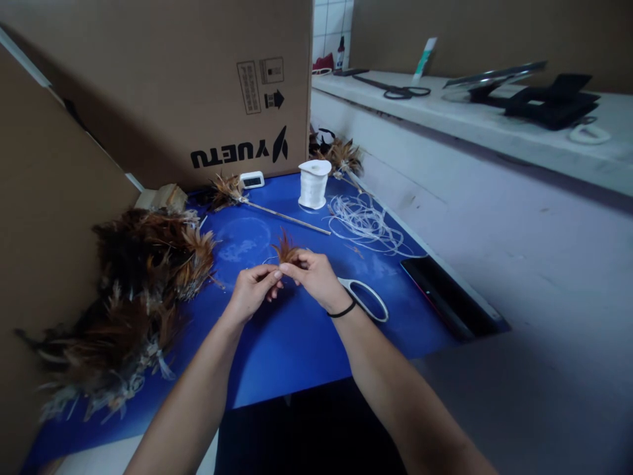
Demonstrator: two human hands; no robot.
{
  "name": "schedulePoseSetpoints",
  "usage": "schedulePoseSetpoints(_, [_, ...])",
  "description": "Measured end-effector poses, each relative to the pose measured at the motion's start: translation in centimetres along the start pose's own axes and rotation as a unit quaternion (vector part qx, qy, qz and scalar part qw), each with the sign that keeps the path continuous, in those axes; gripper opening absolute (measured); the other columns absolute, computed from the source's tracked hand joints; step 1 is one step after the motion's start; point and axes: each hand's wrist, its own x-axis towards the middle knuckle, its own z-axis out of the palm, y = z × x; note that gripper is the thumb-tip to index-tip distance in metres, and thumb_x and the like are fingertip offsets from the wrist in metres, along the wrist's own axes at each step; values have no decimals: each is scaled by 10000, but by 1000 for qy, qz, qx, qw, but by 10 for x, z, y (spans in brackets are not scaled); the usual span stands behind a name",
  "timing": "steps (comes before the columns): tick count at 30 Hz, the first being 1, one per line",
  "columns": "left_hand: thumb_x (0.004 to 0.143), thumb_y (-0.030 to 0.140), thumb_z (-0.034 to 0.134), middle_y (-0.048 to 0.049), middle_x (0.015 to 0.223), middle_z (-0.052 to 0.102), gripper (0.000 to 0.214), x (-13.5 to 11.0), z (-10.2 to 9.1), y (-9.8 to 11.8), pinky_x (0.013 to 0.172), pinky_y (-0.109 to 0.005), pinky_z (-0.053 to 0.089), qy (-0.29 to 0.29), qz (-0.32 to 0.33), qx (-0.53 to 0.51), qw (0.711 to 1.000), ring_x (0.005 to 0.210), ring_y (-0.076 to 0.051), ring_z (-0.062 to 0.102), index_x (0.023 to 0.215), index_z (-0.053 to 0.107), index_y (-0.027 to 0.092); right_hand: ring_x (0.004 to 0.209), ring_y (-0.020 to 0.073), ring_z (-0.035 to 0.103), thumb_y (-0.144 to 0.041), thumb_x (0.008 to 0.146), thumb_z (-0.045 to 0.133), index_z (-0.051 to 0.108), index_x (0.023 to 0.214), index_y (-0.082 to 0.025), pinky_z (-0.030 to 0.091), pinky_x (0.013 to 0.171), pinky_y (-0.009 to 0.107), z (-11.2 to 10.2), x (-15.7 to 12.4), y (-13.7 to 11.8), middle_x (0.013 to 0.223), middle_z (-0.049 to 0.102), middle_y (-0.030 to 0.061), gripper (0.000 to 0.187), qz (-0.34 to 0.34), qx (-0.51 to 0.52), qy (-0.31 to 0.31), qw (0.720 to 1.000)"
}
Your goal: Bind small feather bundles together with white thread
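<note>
A small tuft of reddish-brown feathers (285,249) stands up between my hands over the blue table mat (277,369). My right hand (314,276) is closed on the tuft, thumb and fingers pinched at its base. My left hand (253,290) is also closed, its fingertips meeting the right ones at the base; what it pinches is hidden. A thin pale strand loops up just beside the left fingers. Partly covered by my right wrist, a pair of scissors (368,300) shows a white handle loop.
Large piles of brown feathers (158,257) lie left. A feather-tipped stick (287,216), a white spool (314,185), tangled clear strips (366,227) and a phone (445,297) lie around. A cardboard box (198,86) stands behind; a ledge (475,112) runs along the right.
</note>
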Motion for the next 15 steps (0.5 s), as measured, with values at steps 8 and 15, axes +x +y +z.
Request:
schedulePoseSetpoints(8, [794, 366, 635, 16, 562, 556, 236, -1, 0, 1, 416, -180, 398, 13, 30, -71, 997, 465, -67, 494, 727, 625, 140, 479, 77, 474, -333, 559, 802, 387, 1101, -229, 388, 429, 210, 1, 0, -2, 659, 538, -86, 691, 52, 109, 33, 992])
schedulePoseSetpoints(15, [800, 356, 632, 37, 493, 529, 205, 0, 1, -2, 416, -186, 395, 25, 59, -80, 995, 447, -76, 482, 763, 631, 155, 535, 85, 504, -346, 580, 794, 552, 1045, -172, 388, 485, 223, 1, -4, -7, 649, 555, -54, 553, 74, 47, -20, 996])
